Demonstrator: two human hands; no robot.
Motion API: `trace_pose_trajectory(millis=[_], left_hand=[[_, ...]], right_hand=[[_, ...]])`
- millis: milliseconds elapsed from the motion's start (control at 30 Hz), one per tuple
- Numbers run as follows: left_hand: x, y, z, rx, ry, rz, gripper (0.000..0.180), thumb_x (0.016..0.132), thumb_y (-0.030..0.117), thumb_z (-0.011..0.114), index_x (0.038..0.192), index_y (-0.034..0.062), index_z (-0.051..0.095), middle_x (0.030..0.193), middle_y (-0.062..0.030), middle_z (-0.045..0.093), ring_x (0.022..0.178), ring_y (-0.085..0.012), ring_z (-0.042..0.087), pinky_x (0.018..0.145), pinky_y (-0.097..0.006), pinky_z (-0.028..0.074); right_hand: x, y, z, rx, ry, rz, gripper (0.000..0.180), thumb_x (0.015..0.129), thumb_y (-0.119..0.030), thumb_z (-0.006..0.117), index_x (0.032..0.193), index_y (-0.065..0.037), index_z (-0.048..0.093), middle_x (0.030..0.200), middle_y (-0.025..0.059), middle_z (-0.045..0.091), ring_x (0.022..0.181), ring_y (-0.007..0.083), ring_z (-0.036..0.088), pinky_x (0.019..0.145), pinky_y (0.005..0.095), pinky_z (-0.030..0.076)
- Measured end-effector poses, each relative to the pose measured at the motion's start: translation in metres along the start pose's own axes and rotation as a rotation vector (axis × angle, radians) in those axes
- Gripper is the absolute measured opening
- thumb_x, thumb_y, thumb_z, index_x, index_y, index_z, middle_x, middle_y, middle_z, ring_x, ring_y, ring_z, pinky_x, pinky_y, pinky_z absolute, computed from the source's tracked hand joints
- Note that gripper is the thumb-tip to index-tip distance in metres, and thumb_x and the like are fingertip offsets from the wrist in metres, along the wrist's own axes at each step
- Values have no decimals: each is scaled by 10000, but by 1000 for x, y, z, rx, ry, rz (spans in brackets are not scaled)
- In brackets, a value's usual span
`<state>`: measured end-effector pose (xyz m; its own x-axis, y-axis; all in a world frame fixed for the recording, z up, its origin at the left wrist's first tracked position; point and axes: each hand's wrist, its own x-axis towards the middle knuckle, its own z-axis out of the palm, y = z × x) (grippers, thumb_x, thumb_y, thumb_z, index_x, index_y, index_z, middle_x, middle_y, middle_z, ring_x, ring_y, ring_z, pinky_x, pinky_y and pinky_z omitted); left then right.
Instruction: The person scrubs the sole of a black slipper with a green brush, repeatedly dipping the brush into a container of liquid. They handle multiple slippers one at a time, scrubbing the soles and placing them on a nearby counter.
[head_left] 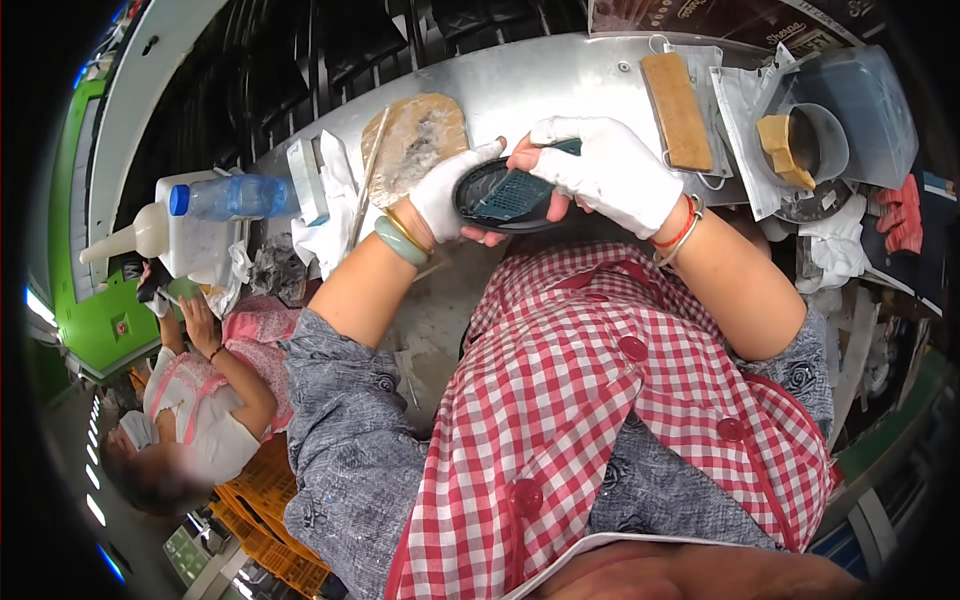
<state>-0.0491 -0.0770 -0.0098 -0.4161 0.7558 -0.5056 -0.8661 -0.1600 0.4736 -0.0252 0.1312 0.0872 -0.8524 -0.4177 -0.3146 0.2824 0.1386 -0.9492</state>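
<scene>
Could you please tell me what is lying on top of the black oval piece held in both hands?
A teal mesh-patterned sheet lies on the black oval piece. The right hand covers its right end, the left hand its left edge; underneath is hidden.

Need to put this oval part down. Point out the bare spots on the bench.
Bare metal bench lies between the round pad and the wooden block, above both hands. Crowded: right end around the cup and rags; left end by the bottle.
</scene>
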Motion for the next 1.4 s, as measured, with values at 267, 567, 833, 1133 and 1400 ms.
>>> trace_pose_trajectory(millis=[267,567,833,1133,1400], left_hand=[[-3,20,9,72,221,-103,504,919,457,426,1012,-21,557,751,-131,635,437,-189,556,272,-246,337],[-7,37,14,161,197,-196,406,906,383,503,966,-14,570,709,-103,632,459,-158,579,315,-224,412],[-5,37,23,273,304,-181,517,902,453,453,995,-39,584,631,-133,629,368,-226,557,251,-261,369],[6,1,30,355,221,222,518,918,463,380,1093,8,555,827,-167,648,519,-240,608,363,-279,443],[23,-13,64,-153,-26,302,538,901,499,391,1139,38,534,918,-140,633,585,-264,595,515,-338,489]], right_hand=[[0,-2,-14,-57,-55,-7,256,869,-274,596,960,-44,664,713,14,625,474,48,510,461,172,361],[-7,-3,-26,-88,-60,47,219,845,-230,634,934,-30,656,794,31,623,511,70,532,520,194,418],[-24,4,-44,-257,-31,80,211,838,-214,640,937,-29,651,792,41,616,519,81,536,512,209,434],[-74,3,-75,23,381,-32,215,860,-231,627,974,-51,654,694,20,605,528,40,487,505,177,366],[-68,32,-21,-196,386,-550,175,835,20,575,997,15,640,836,62,647,680,83,591,626,195,466]])
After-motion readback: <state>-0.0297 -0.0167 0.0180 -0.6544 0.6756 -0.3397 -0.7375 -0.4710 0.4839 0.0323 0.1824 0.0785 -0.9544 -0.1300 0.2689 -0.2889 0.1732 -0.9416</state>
